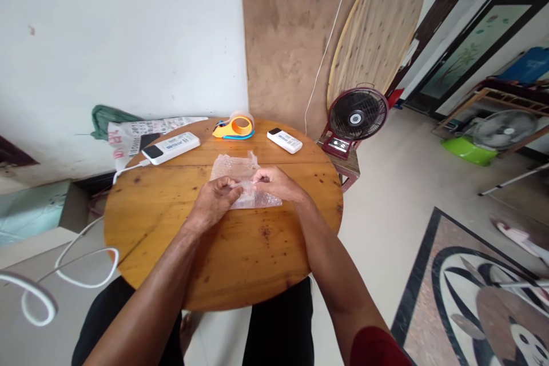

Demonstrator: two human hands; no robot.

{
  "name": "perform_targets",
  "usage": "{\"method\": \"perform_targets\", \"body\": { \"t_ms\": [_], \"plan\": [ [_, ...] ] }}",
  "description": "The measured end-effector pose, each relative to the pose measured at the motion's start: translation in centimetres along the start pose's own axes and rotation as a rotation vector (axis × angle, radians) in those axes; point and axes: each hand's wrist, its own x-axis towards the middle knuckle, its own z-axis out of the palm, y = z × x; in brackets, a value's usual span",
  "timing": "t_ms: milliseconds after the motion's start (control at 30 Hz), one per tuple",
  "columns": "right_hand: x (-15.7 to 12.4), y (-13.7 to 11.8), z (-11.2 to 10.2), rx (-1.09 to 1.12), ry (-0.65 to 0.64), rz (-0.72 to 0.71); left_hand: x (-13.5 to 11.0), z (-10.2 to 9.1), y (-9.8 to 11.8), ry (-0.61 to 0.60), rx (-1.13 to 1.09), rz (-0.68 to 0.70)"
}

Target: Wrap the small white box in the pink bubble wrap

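A sheet of clear bubble wrap [234, 168] lies on the round wooden table [240, 251], near its middle. My left hand [214, 201] rests on the near left part of the sheet with its fingers curled and pinching the wrap. Close beside it, my right hand [277, 182] pinches the same sheet from the right, fingers closed. The fingertips of both hands almost meet over the wrap. Whatever may lie under or inside the wrap is hidden.
At the table's far side lie a white remote [171, 147] with a white cable [86, 251], an orange tape dispenser [235, 127] and a second white remote [285, 140]. A red fan [355, 117] stands on a stool to the right. Boards lean on the wall.
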Motion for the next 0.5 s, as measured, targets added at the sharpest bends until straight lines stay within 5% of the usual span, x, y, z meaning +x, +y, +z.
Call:
{"method": "perform_targets", "body": {
  "t_ms": [500],
  "plan": [
    [-0.2,-1.0,0.1,-0.018,-0.013,0.034,0.0,0.3,-0.2,0.051,-0.021,-0.012]
  ]
}}
